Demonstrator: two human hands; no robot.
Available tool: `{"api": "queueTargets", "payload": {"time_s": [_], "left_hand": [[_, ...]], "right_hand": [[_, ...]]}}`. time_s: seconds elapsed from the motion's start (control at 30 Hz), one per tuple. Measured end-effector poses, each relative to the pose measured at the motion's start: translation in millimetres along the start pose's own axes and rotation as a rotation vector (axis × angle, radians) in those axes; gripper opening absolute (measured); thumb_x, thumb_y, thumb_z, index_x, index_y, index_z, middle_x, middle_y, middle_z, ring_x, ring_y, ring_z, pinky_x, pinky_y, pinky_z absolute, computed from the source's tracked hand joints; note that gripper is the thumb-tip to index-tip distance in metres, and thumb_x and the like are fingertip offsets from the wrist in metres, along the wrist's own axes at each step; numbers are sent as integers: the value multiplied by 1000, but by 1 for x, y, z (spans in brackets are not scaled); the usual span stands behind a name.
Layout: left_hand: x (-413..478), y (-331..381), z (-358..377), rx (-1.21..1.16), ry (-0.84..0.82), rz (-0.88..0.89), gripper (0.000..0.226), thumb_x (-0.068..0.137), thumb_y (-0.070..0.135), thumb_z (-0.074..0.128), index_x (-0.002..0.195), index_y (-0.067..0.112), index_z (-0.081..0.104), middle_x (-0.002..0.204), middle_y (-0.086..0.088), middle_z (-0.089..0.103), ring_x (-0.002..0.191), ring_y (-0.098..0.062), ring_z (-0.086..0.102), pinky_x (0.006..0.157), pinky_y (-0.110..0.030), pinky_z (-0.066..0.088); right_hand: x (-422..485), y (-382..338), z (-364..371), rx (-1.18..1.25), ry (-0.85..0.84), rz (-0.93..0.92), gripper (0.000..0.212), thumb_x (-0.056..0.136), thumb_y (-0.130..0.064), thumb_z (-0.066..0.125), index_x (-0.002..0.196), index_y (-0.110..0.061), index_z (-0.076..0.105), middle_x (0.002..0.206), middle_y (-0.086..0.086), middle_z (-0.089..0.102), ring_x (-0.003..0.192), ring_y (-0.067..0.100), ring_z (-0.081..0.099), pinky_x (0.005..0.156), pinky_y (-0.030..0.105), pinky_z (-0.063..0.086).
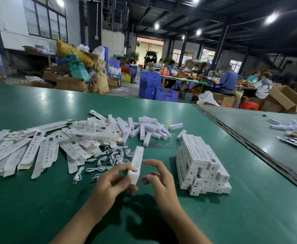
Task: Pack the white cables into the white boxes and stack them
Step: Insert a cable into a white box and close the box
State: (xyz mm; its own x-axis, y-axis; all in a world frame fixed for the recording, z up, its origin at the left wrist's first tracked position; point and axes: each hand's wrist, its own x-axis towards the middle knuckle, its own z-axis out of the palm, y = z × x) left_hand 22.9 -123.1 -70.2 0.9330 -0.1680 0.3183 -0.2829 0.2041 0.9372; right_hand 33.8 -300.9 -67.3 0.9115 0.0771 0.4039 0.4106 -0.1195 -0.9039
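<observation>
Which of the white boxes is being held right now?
The raised box pinched by the left hand, in front of the cables. The others lie on the table, in the loose pile or the stack.

We read a CE mark on the flattened white boxes [29, 152] at the lower left of the frame. Print also runs along the stacked boxes [202, 161] at right and the single box [136, 164] mid-frame, too blurred to read.
</observation>
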Motion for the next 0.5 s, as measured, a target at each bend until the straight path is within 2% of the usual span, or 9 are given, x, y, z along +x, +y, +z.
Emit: {"api": "queueTargets", "payload": {"time_s": [0.07, 0.13, 0.2, 0.23, 0.27, 0.3, 0.33, 0.4, 0.5], "left_hand": [[2, 5, -10, -255, -2, -46, 19, 76, 14, 76, 96, 15, 75, 65, -16, 66, 62, -25, 66, 64, -30, 57], [3, 10, -24, -546, -131, -69, 20, 84, 12, 69, 103, 5, 74, 73, -18, 67, 70, -28, 67, 82, -37, 57], [2, 16, -31, -790, -230, -47, 39, 106, 10, 29, 126, -12, 54, 101, -30, 66, 98, -39, 65, 111, -44, 31], [0, 18, -38, -795, -88, -39, 57, 107, 15, 3, 134, -15, 43, 112, -34, 63, 109, -43, 61, 116, -45, 18], [-1, 21, -42, -820, -74, -45, 68, 105, 23, -9, 139, -15, 37, 116, -35, 61, 112, -44, 58, 115, -44, 16], [1, 23, -42, -828, -99, -51, 63, 108, 28, 2, 140, -12, 39, 111, -33, 62, 107, -43, 60, 112, -46, 24], [6, 18, -42, -838, -196, -40, 50, 109, 30, 33, 138, -7, 47, 98, -27, 65, 92, -37, 63, 104, -47, 37], [5, 8, -45, -688, -145, -149, 59, 75, 31, 87, 125, 6, 67, 72, -9, 57, 64, -20, 56, 76, -37, 55], [5, -4, -33, -158, -65, -210, 45, 71, 26, 83, 114, 14, 73, 81, -11, 63, 67, -15, 54, 69, -24, 51]], "right_hand": [[4, 6, -4, -49, 24, 40, 51, 80, -2, 54, 119, -35, 59, 86, 10, 67, 63, 25, 57, 61, 29, 48], [7, 11, -7, -185, 8, 62, 61, 80, 4, 58, 123, -38, 54, 92, 0, 61, 56, 9, 47, 58, 19, 42], [9, 14, -6, -283, -13, 53, 55, 81, 0, 67, 117, -40, 56, 103, -7, 60, 57, 4, 47, 61, 16, 43], [10, 16, -6, -320, -15, 33, 51, 81, -3, 70, 110, -43, 57, 108, -10, 61, 57, 4, 49, 62, 14, 43], [10, 17, -5, -348, -16, 19, 47, 81, -7, 72, 104, -46, 58, 109, -13, 62, 57, 5, 51, 61, 15, 44], [9, 17, -4, -358, -21, 23, 42, 81, -12, 73, 100, -47, 59, 106, -13, 64, 56, 8, 54, 61, 17, 46], [9, 17, -2, -346, -36, 45, 36, 81, -18, 74, 97, -47, 61, 101, -13, 67, 55, 12, 56, 60, 21, 49], [7, 19, 2, -314, -91, 99, 24, 78, -31, 75, 97, -43, 67, 87, -17, 71, 53, 13, 58, 56, 22, 50], [5, 22, 4, -376, -191, 99, 21, 77, -37, 74, 97, -34, 72, 75, -24, 67, 55, 0, 49, 54, 14, 38]]}}
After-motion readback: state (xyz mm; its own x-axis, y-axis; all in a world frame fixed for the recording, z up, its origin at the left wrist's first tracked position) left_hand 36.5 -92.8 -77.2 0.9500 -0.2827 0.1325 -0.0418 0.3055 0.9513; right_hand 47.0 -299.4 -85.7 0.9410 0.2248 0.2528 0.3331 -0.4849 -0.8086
